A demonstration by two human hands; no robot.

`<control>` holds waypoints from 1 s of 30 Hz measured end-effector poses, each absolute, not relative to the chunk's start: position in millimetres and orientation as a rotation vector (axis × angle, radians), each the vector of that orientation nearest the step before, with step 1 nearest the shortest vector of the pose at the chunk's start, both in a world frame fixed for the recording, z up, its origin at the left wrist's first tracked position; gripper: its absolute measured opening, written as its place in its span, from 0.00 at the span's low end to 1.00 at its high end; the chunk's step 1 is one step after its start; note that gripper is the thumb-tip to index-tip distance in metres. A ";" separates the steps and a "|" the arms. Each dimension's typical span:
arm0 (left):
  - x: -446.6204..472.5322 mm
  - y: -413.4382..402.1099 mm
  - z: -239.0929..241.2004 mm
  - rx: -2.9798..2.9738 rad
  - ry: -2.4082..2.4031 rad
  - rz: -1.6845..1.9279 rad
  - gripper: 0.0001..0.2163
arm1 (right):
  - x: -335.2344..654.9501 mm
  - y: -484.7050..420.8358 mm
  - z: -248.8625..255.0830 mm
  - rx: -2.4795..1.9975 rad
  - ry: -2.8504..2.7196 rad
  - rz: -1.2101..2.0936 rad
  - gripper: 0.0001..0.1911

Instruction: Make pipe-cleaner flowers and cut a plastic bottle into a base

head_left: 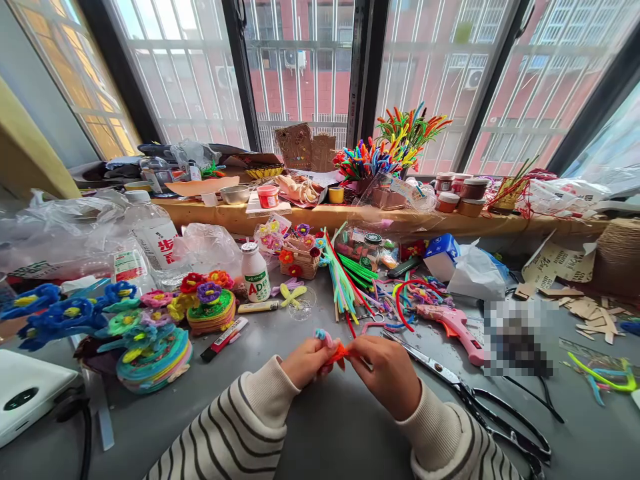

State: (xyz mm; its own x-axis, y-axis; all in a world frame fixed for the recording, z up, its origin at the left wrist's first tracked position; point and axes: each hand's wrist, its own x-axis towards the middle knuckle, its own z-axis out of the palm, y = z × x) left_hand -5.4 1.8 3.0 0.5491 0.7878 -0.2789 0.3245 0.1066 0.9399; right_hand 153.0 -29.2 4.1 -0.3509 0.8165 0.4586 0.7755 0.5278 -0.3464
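Observation:
Both hands meet low in the middle of the view, above the grey table (325,413). My left hand (309,361) is closed around a small bundle of bent pipe cleaners (323,335), pale blue and pink where they loop above the thumb. An orange-red pipe cleaner (338,353) runs between the two hands. The fingertips of my right hand (383,368) pinch its right end. Fingers hide most of the held piece, so its full shape does not show. Large scissors (450,377) lie just right of my right hand.
A pink glue gun (457,327) lies right of the scissors. Loose green and white pipe cleaners (337,280) spread behind my hands. A white bottle (255,273) stands left of them. Pipe-cleaner flowers (150,333) on round bases fill the left side. A cluttered ledge (320,217) runs below the windows.

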 end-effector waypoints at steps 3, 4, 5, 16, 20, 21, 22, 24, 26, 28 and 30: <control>-5.5 -0.6 5.2 1.978 1.178 0.821 0.16 | 154.0 -27.0 6.3 -1.330 -2.114 0.213 0.07; -6.1 -1.0 6.5 2.137 1.192 0.928 0.14 | 154.2 -26.6 7.3 -1.341 -2.091 0.251 0.07; -6.8 -1.1 7.7 2.288 1.181 1.011 0.14 | 154.3 -26.3 8.4 -1.348 -2.073 0.286 0.07; -10.4 1.1 -0.4 2.869 0.948 1.094 0.10 | 155.3 -25.5 12.1 -1.365 -2.000 0.433 0.06; -13.4 -0.2 -2.3 2.734 1.065 0.892 0.12 | 154.3 -25.1 7.0 -1.387 -2.045 0.348 0.06; -13.5 -0.6 -2.1 2.664 1.094 0.841 0.13 | 154.2 -25.0 5.5 -1.394 -2.061 0.312 0.06; -13.4 -0.8 -1.7 2.585 1.110 0.798 0.13 | 154.3 -25.0 4.2 -1.397 -2.084 0.266 0.06; -13.0 -0.9 0.2 2.404 1.099 0.731 0.13 | 155.1 -25.0 2.8 -1.372 -2.151 0.166 0.07; -12.5 -0.5 3.4 2.188 1.076 0.676 0.14 | 156.6 -25.2 3.2 -1.318 -2.216 0.103 0.07; -12.2 -0.1 7.7 1.968 1.079 0.632 0.15 | 158.7 -25.5 4.9 -1.264 -2.258 0.097 0.08; -12.0 0.1 12.2 1.801 1.079 0.579 0.17 | 161.1 -25.8 7.3 -1.233 -2.286 0.114 0.08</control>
